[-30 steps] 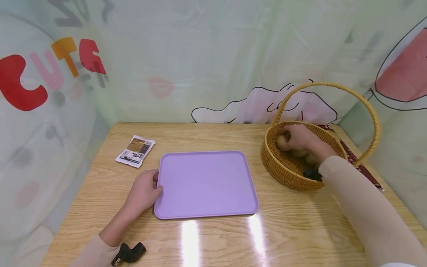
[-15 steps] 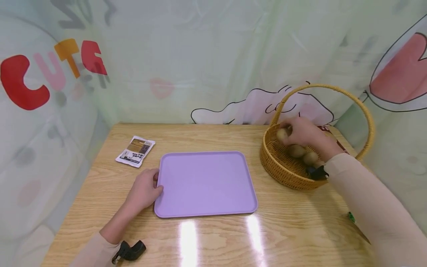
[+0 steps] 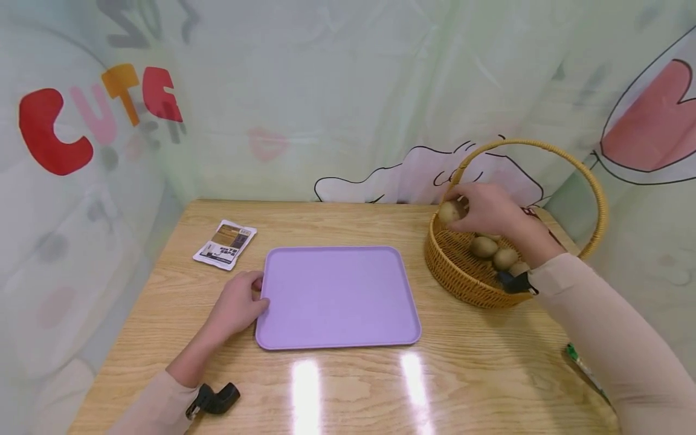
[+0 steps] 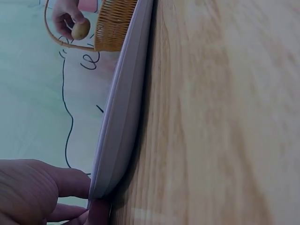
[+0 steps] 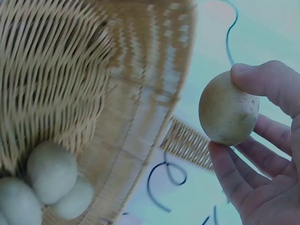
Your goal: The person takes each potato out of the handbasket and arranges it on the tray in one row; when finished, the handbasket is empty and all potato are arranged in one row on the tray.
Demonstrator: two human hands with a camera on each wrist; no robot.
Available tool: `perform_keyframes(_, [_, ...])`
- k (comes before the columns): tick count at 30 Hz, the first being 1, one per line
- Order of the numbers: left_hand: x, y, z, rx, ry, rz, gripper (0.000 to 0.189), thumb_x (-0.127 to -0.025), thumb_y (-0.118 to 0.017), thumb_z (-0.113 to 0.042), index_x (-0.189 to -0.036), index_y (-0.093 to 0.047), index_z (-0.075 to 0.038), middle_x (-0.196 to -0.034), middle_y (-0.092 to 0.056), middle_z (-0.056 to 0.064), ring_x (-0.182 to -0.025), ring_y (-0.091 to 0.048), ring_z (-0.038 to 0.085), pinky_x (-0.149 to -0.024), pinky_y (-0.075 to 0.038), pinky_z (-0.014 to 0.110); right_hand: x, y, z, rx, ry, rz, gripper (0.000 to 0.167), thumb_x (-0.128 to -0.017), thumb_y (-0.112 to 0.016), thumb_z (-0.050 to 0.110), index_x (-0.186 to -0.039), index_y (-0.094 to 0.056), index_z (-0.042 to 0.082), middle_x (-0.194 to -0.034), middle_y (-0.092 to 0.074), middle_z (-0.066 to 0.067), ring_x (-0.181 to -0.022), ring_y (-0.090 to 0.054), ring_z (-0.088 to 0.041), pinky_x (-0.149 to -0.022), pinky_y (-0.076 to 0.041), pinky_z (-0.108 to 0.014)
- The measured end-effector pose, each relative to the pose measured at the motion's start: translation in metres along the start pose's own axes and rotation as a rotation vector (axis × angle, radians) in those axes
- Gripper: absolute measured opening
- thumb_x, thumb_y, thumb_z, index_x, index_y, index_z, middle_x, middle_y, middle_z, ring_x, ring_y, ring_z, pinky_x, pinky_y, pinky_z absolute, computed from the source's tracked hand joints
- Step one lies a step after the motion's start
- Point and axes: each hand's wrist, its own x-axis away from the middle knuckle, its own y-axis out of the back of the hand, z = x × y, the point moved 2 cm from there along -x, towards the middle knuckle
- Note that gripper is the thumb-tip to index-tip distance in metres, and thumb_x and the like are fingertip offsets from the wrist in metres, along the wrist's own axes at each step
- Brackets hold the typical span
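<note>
My right hand [image 3: 484, 208] pinches a potato [image 3: 450, 212] between thumb and fingertips, up at the left rim of the wicker basket [image 3: 454, 281]. Close up in the right wrist view, this pale brown potato [image 5: 228, 108] is rounded and speckled, held outside the woven wall. Several more potatoes [image 3: 484, 247] lie on the basket's floor. At the left, my left hand [image 3: 236, 305] grips the near-left side of a flat lilac tray [image 3: 337, 296], thumb over the rim. In the left wrist view the fingers [image 4: 70, 182] meet the tray's edge; the tray bears nothing.
A printed packet [image 3: 225, 244] lies at the table's back left. The basket's tall arched handle [image 3: 600, 205] rises over the right forearm. A slim green-tipped item [image 3: 584, 371] lies partly under the right sleeve. A printed curtain [image 3: 348, 103] hangs behind the table [image 3: 359, 393].
The right hand has risen from inside the basket with the potato and shifted slightly left to the rim, uncovering other potatoes. The left hand still holds the tray; the view has shifted slightly.
</note>
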Motion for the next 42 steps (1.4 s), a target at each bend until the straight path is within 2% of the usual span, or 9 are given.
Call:
perform_keyframes(5, [-0.004,-0.002,0.001,0.059,-0.017,0.011,0.034,-0.074,-0.070,0.002,-0.106,-0.063,0.009,-0.087,-0.059,0.011,-0.065,-0.054,0.014,-0.058,-0.047,0.027,-0.003,-0.006,0.017,-0.047,0.041,-0.016,0.053,-0.071,-0.085,0.022,-0.118,-0.064,0.010,-0.108,-0.063,-0.007,-0.096,-0.056,-0.024,-0.081,-0.046,-0.041])
perform_keyframes(11, [-0.005,-0.006,0.002,0.110,0.006,0.016,0.041,-0.074,-0.069,0.003,-0.113,-0.062,0.010,-0.089,-0.058,0.012,-0.066,-0.055,0.012,-0.057,-0.047,0.024,-0.006,-0.015,0.041,-0.141,0.088,-0.032,0.055,-0.069,-0.086,0.016,-0.118,-0.063,0.004,-0.107,-0.063,-0.008,-0.096,-0.056,-0.024,-0.079,-0.048,-0.040])
perform_keyframes(16, [-0.005,-0.006,0.002,0.125,0.021,0.039,0.038,-0.074,-0.070,0.003,-0.111,-0.063,0.009,-0.089,-0.057,0.012,-0.064,-0.055,0.013,-0.054,-0.048,0.025,-0.011,-0.024,0.059,-0.188,0.128,-0.036,0.053,-0.068,-0.086,0.014,-0.115,-0.064,0.002,-0.106,-0.064,-0.009,-0.096,-0.059,-0.025,-0.075,-0.051,-0.038])
perform_keyframes(24, [-0.007,-0.007,0.000,0.079,0.004,0.062,0.044,-0.075,-0.072,0.000,-0.117,-0.060,0.009,-0.093,-0.055,0.011,-0.072,-0.053,0.015,-0.060,-0.048,0.026,-0.017,-0.041,0.083,-0.217,0.202,-0.027,0.052,-0.068,-0.084,0.017,-0.114,-0.065,0.003,-0.103,-0.065,-0.005,-0.095,-0.060,-0.023,-0.075,-0.051,-0.037])
perform_keyframes(31, [-0.008,-0.007,0.000,0.057,-0.019,0.068,0.036,-0.075,-0.072,-0.001,-0.109,-0.062,0.006,-0.085,-0.051,0.009,-0.069,-0.049,0.016,-0.056,-0.044,0.027,-0.025,-0.057,0.102,-0.232,0.268,-0.022,0.053,-0.067,-0.085,0.019,-0.114,-0.064,0.003,-0.105,-0.065,-0.006,-0.094,-0.060,-0.022,-0.076,-0.051,-0.036])
perform_keyframes(35, [-0.008,-0.007,0.001,0.057,-0.011,0.075,0.041,-0.076,-0.072,-0.002,-0.114,-0.060,0.007,-0.088,-0.052,0.009,-0.070,-0.049,0.016,-0.057,-0.044,0.027,-0.030,-0.065,0.112,-0.247,0.305,-0.020,0.054,-0.066,-0.085,0.018,-0.113,-0.065,0.000,-0.105,-0.065,-0.007,-0.093,-0.060,-0.022,-0.075,-0.052,-0.035])
perform_keyframes(42, [-0.007,-0.007,0.001,0.079,-0.002,0.080,0.052,-0.076,-0.073,-0.002,-0.123,-0.056,0.011,-0.097,-0.053,0.012,-0.069,-0.051,0.015,-0.057,-0.047,0.027,-0.036,-0.075,0.130,-0.241,0.286,-0.005,0.054,-0.067,-0.084,0.020,-0.114,-0.065,0.002,-0.104,-0.065,-0.006,-0.090,-0.060,-0.020,-0.075,-0.051,-0.035])
